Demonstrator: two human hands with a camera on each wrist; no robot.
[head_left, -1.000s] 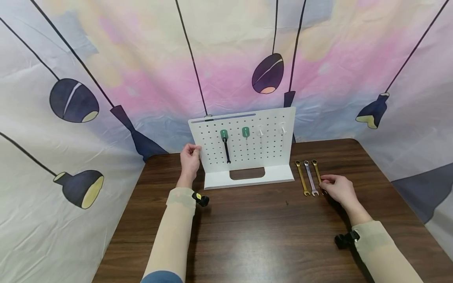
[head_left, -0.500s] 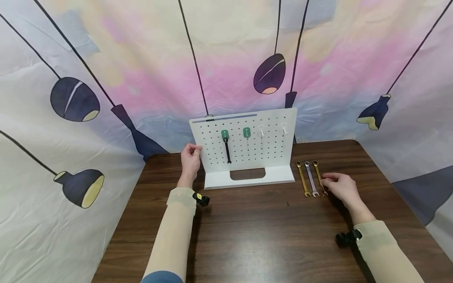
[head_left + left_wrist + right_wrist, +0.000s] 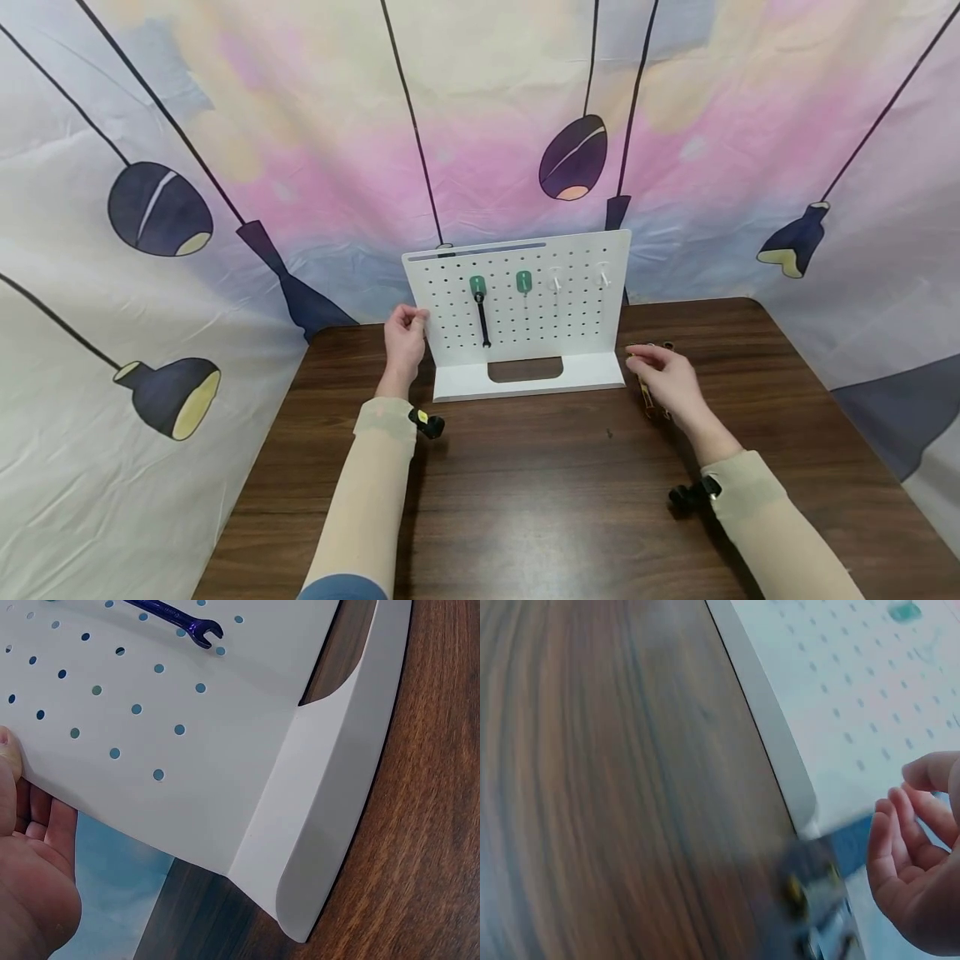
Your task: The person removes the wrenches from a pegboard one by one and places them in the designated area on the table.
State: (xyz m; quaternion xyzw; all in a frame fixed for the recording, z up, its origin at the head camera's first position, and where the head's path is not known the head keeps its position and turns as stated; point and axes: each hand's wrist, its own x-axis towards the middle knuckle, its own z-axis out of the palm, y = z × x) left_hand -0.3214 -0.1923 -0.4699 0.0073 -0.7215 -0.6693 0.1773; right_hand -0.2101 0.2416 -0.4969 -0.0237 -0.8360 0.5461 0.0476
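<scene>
A white pegboard stands on the table. My left hand pinches its left edge, thumb in front and fingers behind, as the left wrist view shows. A dark combination wrench hangs from the left green hook; in the left wrist view its open jaw end looks purple-blue. My right hand is over the wrenches at the board's right, its fingers loosely bent with nothing between them. Beneath it a gold wrench shows partly; the other wrenches are mostly hidden by the hand.
To the right of the wrench's hook are another green hook and two clear hooks, all bare. The brown wooden table reaches back to a fabric backdrop printed with lamps, close behind the board.
My right hand has left the rightmost gold wrench and moved left across the row, now covering most of the wrenches. The left hand keeps its hold on the board's edge.
</scene>
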